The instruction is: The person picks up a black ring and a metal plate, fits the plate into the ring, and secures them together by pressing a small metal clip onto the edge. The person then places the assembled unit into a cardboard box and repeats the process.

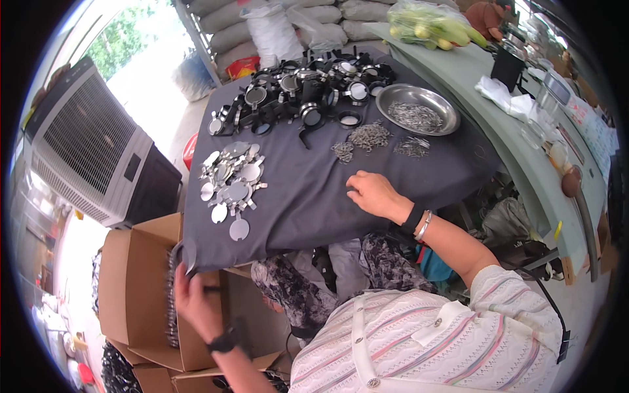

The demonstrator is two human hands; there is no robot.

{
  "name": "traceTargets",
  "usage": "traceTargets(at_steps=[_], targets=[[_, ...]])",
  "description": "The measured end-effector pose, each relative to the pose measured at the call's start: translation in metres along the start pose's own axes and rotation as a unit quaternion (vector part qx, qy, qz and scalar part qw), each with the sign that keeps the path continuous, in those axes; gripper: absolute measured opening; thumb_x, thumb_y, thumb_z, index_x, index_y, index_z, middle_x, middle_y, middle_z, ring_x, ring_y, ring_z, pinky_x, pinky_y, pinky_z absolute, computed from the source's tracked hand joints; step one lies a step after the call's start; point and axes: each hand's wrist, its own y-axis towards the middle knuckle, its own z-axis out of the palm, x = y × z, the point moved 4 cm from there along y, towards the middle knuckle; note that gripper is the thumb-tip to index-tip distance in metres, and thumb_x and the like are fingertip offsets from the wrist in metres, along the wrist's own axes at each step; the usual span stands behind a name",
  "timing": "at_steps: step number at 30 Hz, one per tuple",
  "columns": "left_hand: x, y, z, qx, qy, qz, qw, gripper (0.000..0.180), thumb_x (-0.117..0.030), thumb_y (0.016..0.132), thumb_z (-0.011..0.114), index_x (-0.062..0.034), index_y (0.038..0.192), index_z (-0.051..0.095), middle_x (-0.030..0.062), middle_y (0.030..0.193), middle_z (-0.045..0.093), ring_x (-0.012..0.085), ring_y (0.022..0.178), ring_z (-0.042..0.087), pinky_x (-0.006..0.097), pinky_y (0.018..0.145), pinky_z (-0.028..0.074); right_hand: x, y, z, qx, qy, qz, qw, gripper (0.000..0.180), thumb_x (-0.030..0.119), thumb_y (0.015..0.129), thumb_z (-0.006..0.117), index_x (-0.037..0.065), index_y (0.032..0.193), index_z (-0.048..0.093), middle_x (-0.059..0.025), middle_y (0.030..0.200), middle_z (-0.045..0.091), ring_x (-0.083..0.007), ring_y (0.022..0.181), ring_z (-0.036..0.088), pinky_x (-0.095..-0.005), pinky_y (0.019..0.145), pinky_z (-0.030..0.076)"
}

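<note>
My left hand [194, 302] is over the cardboard box [137, 288] beside the table's left corner. Its fingers are closed on a dark, rounded part [187, 257], somewhat blurred by motion. My right hand [375, 194] hovers over or rests on the dark cloth, loosely bent, with nothing visible in it. Beyond it lie small metal pieces [370, 135] in heaps and thin pins [413, 146]. Flat silver discs with tabs [239, 190] are piled on the left of the cloth. Black fittings with round glass or metal faces [308, 92] crowd the far side.
A steel bowl [451, 124] of pins stands at the far right of the dark-covered table [295, 196]. A pale green bench [452, 72] runs along the right, bearing a bag of vegetables [429, 26]. An air cooler [92, 144] stands left; stacked sacks [226, 19] line the back.
</note>
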Motion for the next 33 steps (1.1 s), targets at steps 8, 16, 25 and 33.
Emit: traceTargets(at_steps=[8, 16, 25, 33], targets=[[0.05, -0.017, 0.23, 0.298, -0.124, -0.222, 0.92, 0.054, 0.004, 0.079, 0.062, 0.0005, 0.13, 0.047, 0.0009, 0.083, 0.059, 0.0066, 0.062, 0.053, 0.019, 0.049, 0.039, -0.026, -0.02, -0.03, -0.001, -0.011, 0.043, 0.999, 0.015, 0.013, 0.08, 0.061, 0.001, 0.09, 0.062, -0.016, 0.09, 0.062, -0.0351, 0.084, 0.061, -0.043, 0.074, 0.049], [0.083, -0.029, 0.243, 0.351, -0.034, -0.145, 0.924, 0.054, -0.002, 0.079, 0.066, -0.0039, 0.13, 0.049, -0.0013, 0.075, 0.056, 0.0037, 0.053, 0.045, 0.018, 0.042, 0.034, -0.064, 0.003, -0.05, -0.035, -0.027, 0.067, 0.997, 0.017, 0.014, 0.079, 0.062, 0.001, 0.09, 0.062, -0.0163, 0.091, 0.063, -0.0359, 0.085, 0.061, -0.0431, 0.075, 0.048], [0.086, -0.033, 0.241, 0.291, -0.046, -0.099, 0.951, 0.05, -0.005, 0.08, 0.067, -0.0056, 0.127, 0.05, 0.0005, 0.078, 0.056, 0.0042, 0.053, 0.047, 0.019, 0.041, 0.036, -0.057, 0.054, -0.036, -0.059, -0.033, 0.033, 0.997, 0.018, 0.014, 0.077, 0.063, 0.001, 0.089, 0.064, -0.0187, 0.084, 0.065, -0.0367, 0.084, 0.062, -0.0451, 0.075, 0.049], [0.094, -0.03, 0.241, 0.292, -0.081, -0.131, 0.944, 0.049, -0.002, 0.081, 0.065, -0.0023, 0.128, 0.05, 0.002, 0.082, 0.059, 0.0047, 0.063, 0.053, 0.019, 0.053, 0.043, 0.032, 0.123, 0.007, 0.083, 0.114, -0.078, 0.987, 0.018, 0.012, 0.078, 0.064, -0.001, 0.091, 0.064, -0.0138, 0.081, 0.066, -0.0224, 0.076, 0.065, -0.0326, 0.067, 0.05]])
